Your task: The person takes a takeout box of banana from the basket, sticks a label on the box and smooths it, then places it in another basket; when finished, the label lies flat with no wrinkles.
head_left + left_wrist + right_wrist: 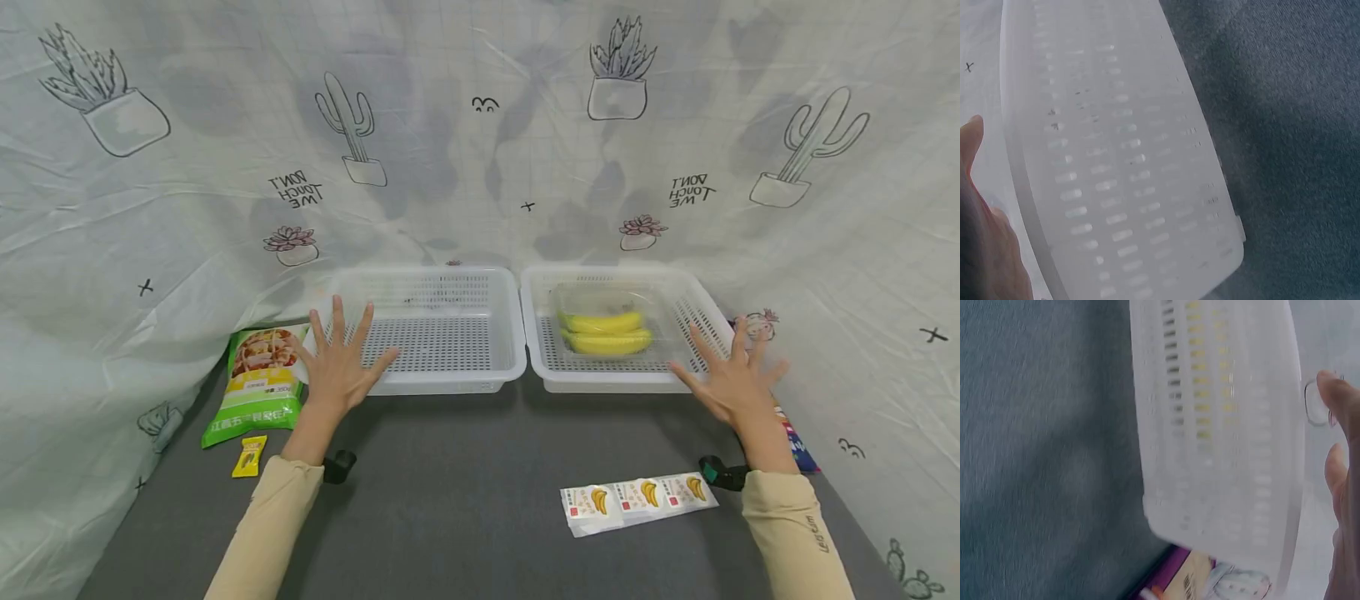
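My left hand (337, 367) is spread with straight fingers over the near left corner of the left white plastic basket (435, 388), holding nothing. On the other side my right hand (738, 383), fingers spread too, hovers by the near right corner of the right white basket (600, 387). Inside that basket lies a clear plastic box with yellow bananas (607, 343) in it. Through the slots of the right basket (1222, 487), yellow shows in the right wrist view. In the left wrist view, the left hand (991, 237) appears beside the slotted wall of the left basket (1122, 175).
A green food bag (258, 383) lies left of the left basket, with a small yellow packet (249, 457) in front. A strip of banana-print labels (637, 503) lies front right on the dark table (450, 500). Another package (797, 442) is partly hidden behind the right forearm.
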`<state>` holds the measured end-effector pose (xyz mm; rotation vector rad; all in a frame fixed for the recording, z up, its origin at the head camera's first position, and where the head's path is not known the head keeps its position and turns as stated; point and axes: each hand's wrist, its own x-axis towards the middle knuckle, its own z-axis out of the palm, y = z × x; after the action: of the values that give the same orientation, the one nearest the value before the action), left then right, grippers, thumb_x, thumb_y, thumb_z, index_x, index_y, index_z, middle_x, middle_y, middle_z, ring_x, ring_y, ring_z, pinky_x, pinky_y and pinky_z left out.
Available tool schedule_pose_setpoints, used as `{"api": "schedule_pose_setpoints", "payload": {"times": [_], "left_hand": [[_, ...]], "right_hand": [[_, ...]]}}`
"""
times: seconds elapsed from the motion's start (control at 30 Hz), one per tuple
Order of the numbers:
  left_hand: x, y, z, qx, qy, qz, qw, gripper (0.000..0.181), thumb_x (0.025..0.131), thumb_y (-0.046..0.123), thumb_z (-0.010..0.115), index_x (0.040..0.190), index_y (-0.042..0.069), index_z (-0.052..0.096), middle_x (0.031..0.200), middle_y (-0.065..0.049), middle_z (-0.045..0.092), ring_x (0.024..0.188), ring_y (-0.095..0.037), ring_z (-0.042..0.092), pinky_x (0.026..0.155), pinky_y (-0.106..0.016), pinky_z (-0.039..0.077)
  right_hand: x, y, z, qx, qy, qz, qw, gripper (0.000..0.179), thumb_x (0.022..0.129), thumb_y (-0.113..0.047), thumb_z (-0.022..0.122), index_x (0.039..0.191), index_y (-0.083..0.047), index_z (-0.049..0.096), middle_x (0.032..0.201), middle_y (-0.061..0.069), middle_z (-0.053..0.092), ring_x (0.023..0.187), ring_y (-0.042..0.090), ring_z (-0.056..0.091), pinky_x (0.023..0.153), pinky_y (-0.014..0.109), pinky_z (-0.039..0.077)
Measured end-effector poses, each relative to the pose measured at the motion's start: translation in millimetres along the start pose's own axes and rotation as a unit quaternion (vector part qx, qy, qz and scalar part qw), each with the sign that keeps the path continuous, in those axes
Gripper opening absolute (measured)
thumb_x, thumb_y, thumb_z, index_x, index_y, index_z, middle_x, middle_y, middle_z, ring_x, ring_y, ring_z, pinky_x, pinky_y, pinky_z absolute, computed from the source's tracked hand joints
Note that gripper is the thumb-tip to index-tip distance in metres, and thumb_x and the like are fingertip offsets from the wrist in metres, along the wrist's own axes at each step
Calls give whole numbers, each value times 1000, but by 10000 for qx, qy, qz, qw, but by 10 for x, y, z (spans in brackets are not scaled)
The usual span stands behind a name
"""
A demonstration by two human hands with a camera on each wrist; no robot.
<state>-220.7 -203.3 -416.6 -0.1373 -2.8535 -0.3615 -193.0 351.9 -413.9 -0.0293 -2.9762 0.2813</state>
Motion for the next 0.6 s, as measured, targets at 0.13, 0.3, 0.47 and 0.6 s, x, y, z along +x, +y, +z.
{"api": "schedule_pose_setpoints", "payload": {"times": [0.13,0.3,0.47,0.6], "left_hand": [[15,56,26,69,40,52,10000,86,89,70,43,156,27,11,157,-4,-25,139,-40,-25,98,-75,-11],[65,124,70,-23,-27,114,9999,86,89,68,45,156,27,10,157,-5,-24,139,-40,-25,99,-76,-9],[109,188,100,-120,-87,103,9998,86,88,69,44,156,28,10,158,-8,-20,139,-41,-24,98,-75,-11],[153,294,133,-149,-230,154,9995,86,88,71,42,156,29,9,159,-9,-18,140,-43,-21,99,-76,-8]], "right_hand": [[-36,156,-5,71,21,-38,10000,81,92,-68,35,155,-22,12,152,30,-20,133,57,-22,87,84,-10],[-72,324,-40,103,-154,-117,9998,79,94,-66,35,155,-24,9,152,27,-24,133,56,-24,87,83,-11],[-87,409,-68,280,-365,-315,9984,75,96,-60,38,155,-21,12,153,24,-25,133,56,-22,89,83,-6],[-93,463,-81,353,-369,-429,9978,74,96,-57,42,153,-16,20,153,27,-20,135,56,-16,94,81,1]]}}
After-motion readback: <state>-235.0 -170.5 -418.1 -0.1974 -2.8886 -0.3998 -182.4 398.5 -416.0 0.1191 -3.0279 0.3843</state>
